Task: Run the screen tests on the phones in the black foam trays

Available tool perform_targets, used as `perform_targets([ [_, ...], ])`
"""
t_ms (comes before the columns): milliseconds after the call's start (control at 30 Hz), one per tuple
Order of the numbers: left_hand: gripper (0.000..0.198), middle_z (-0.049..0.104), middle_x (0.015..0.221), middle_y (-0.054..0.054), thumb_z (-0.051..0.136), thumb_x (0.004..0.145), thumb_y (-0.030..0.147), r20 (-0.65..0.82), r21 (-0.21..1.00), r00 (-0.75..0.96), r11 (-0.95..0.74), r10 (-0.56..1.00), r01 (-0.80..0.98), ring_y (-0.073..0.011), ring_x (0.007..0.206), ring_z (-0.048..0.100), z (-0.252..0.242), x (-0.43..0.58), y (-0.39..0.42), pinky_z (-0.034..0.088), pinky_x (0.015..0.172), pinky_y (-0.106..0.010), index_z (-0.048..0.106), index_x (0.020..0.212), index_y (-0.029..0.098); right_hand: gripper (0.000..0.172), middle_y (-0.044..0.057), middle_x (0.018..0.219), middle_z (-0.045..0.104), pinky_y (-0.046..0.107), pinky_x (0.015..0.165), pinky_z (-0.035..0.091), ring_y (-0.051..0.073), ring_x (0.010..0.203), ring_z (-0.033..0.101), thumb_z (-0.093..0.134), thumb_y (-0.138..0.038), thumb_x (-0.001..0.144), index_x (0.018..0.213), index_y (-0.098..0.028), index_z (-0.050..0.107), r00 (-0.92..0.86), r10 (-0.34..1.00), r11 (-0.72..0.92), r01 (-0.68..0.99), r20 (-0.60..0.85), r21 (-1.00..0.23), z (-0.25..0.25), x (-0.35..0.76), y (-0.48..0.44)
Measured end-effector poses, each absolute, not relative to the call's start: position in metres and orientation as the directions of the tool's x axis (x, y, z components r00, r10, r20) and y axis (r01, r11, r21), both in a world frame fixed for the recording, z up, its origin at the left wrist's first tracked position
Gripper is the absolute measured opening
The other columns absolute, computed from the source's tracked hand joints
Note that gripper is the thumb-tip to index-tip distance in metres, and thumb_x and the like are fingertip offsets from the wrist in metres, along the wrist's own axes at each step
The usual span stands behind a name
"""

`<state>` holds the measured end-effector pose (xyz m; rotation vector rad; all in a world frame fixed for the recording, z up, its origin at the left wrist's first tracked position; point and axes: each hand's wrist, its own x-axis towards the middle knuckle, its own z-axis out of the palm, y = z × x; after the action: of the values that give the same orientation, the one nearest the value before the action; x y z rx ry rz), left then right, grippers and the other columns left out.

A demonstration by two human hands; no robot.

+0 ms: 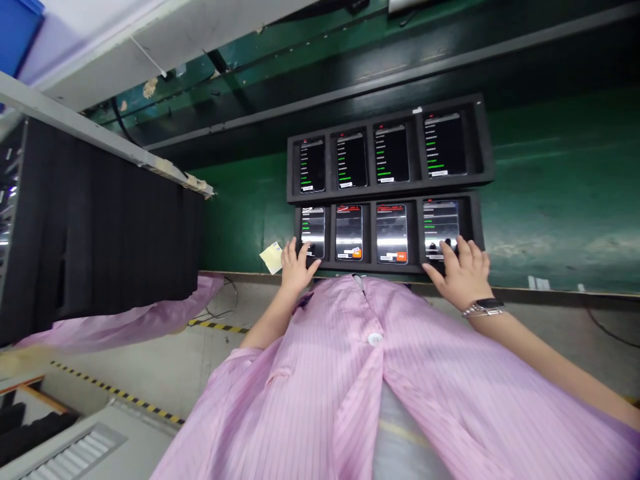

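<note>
Two black foam trays lie on a green conveyor belt (pixel 550 200), each with several lit phones in its slots. The near tray (pixel 475 220) sits right in front of my pink striped coat. My left hand (pixel 296 263) rests on its left end, fingers spread over the leftmost phone (pixel 313 230). My right hand (pixel 463 270), with a watch at the wrist, lies on the right end, fingers spread across the bottom of the rightmost phone (pixel 440 223). The far tray (pixel 483 143) lies just behind, its phones showing green text lines.
A small yellow note (pixel 273 257) lies on the belt beside my left hand. A black curtained enclosure (pixel 100 227) under a metal rail stands at the left. Yellow-black floor tape (pixel 125 397) runs below. A blue bin (pixel 17 27) is at the top left.
</note>
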<state>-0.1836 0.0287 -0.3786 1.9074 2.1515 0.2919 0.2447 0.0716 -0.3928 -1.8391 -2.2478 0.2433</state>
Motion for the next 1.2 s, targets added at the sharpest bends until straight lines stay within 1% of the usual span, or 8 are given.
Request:
perform_targets([
  [100, 0.062, 0.038, 0.169, -0.017, 0.072, 0.097, 0.054, -0.051, 0.271, 0.039, -0.023, 0.998, 0.962, -0.04, 0.161, 0.027, -0.373, -0.18, 0.027, 0.019, 0.133, -0.065, 0.058, 0.15, 0.025, 0.072, 0.026, 0.165, 0.04, 0.072, 0.122, 0.024, 0.047, 0.153, 0.032, 0.049, -0.052, 0.102, 0.162, -0.013, 0.045, -0.264, 0.961, 0.276, 0.926, 0.081, -0.256, -0.389, 0.244, 0.069],
  [200, 0.063, 0.044, 0.167, -0.016, 0.072, 0.097, 0.053, -0.102, 0.262, 0.142, -0.111, 0.985, 0.959, -0.0377, 0.158, 0.035, -0.369, -0.177, 0.027, 0.016, 0.134, -0.064, 0.057, 0.151, 0.024, 0.068, 0.026, 0.162, 0.043, 0.071, 0.123, 0.022, 0.046, 0.15, 0.036, 0.049, -0.053, 0.102, 0.157, -0.013, 0.052, -0.321, 0.944, 0.331, 0.914, 0.079, -0.235, -0.389, 0.244, 0.067],
  [300, 0.058, 0.052, 0.161, -0.015, 0.069, 0.1, 0.05, -0.15, 0.268, 0.182, -0.137, 0.972, 0.954, -0.0368, 0.152, 0.044, -0.369, -0.175, 0.028, 0.013, 0.133, -0.068, 0.058, 0.15, 0.024, 0.062, 0.025, 0.156, 0.051, 0.072, 0.122, 0.021, 0.043, 0.143, 0.043, 0.046, -0.054, 0.103, 0.148, -0.014, 0.06, -0.367, 0.929, 0.367, 0.904, 0.046, -0.218, -0.394, 0.247, 0.069],
  [467, 0.048, 0.056, 0.159, -0.013, 0.067, 0.102, 0.046, -0.146, 0.276, 0.167, -0.122, 0.975, 0.953, -0.0363, 0.151, 0.046, -0.371, -0.173, 0.03, 0.013, 0.133, -0.069, 0.063, 0.144, 0.025, 0.063, 0.024, 0.15, 0.056, 0.07, 0.121, 0.024, 0.041, 0.137, 0.047, 0.046, -0.058, 0.101, 0.141, -0.013, 0.064, -0.401, 0.916, 0.394, 0.899, 0.004, -0.189, -0.396, 0.252, 0.075],
  [633, 0.05, 0.055, 0.159, -0.013, 0.066, 0.101, 0.046, -0.153, 0.285, 0.141, -0.093, 0.978, 0.954, -0.0358, 0.151, 0.046, -0.375, -0.171, 0.029, 0.014, 0.133, -0.069, 0.061, 0.145, 0.024, 0.065, 0.024, 0.149, 0.056, 0.069, 0.121, 0.025, 0.041, 0.137, 0.047, 0.043, -0.059, 0.101, 0.141, -0.012, 0.064, -0.397, 0.918, 0.391, 0.906, -0.004, -0.163, -0.395, 0.252, 0.075],
  [833, 0.051, 0.055, 0.159, -0.013, 0.067, 0.1, 0.046, -0.131, 0.284, 0.127, -0.085, 0.983, 0.955, -0.0358, 0.15, 0.047, -0.382, -0.17, 0.026, 0.012, 0.134, -0.068, 0.062, 0.146, 0.025, 0.065, 0.026, 0.15, 0.056, 0.065, 0.119, 0.03, 0.041, 0.139, 0.047, 0.038, -0.057, 0.103, 0.139, -0.009, 0.064, -0.387, 0.921, 0.389, 0.91, 0.047, -0.142, -0.398, 0.248, 0.07],
  [1067, 0.05, 0.056, 0.159, -0.012, 0.068, 0.1, 0.046, -0.091, 0.293, 0.115, -0.084, 0.989, 0.953, -0.035, 0.151, 0.046, -0.387, -0.169, 0.025, 0.011, 0.134, -0.067, 0.062, 0.145, 0.025, 0.059, 0.023, 0.153, 0.055, 0.062, 0.119, 0.031, 0.039, 0.141, 0.045, 0.042, -0.053, 0.102, 0.141, -0.014, 0.063, -0.375, 0.927, 0.373, 0.915, 0.021, -0.153, -0.398, 0.247, 0.071],
  [1200, 0.051, 0.056, 0.158, -0.013, 0.068, 0.099, 0.046, -0.098, 0.293, 0.115, -0.082, 0.988, 0.953, -0.0352, 0.151, 0.046, -0.386, -0.169, 0.025, 0.012, 0.134, -0.068, 0.062, 0.145, 0.025, 0.06, 0.024, 0.153, 0.054, 0.062, 0.118, 0.032, 0.041, 0.141, 0.045, 0.04, -0.052, 0.102, 0.14, -0.012, 0.063, -0.375, 0.927, 0.375, 0.915, 0.031, -0.147, -0.399, 0.247, 0.07],
])
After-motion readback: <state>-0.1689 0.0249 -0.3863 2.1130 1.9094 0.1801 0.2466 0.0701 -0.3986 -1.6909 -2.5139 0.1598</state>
